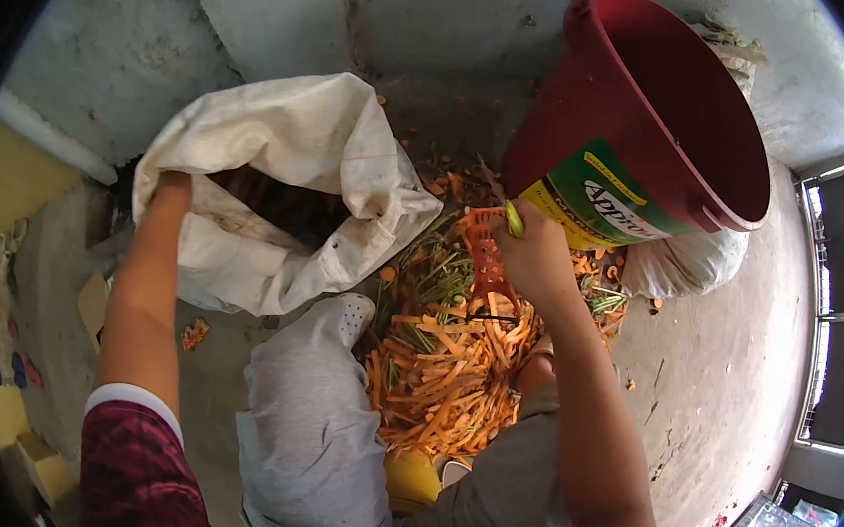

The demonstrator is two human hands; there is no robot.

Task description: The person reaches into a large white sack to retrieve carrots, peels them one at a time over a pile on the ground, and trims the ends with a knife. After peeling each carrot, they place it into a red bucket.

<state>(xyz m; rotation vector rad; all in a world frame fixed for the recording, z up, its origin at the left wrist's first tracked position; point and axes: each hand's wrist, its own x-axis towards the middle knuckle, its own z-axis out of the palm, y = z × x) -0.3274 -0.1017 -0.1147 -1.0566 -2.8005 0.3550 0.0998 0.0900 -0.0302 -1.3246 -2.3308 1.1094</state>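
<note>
Two hands are at work in the head view, well apart, one on each side of a heap on the floor. My left hand [173,192] is clenched on the rim of the white sack [297,147], lifting that edge so the dark mouth gapes toward the heap. My right hand [536,261] is closed around an orange-red slotted plastic tool [488,254] with a yellow-green tip showing above the fingers. The tool's lower end rests at the top of the pile of carrot peelings [453,367]. That pile, mixed with green stalks, lies on the concrete floor [712,389] between my grey-trousered knees and just beside a white clog [349,317]. It sits close to the sack's mouth but not inside it.

A red bucket [655,123] with a green label is tipped toward me behind the right hand and leans on a tied white bag [688,262]. Its inside looks empty from here.

I judge the step in hand to be gathering the peelings toward the opened sack, with almost all of the heap not yet moved. The next move calls for a firm left grip, so the mouth stays wide and low. It also calls for the tool to sweep under the strands rather than across them, as loose slivers could scatter over the floor.
</note>
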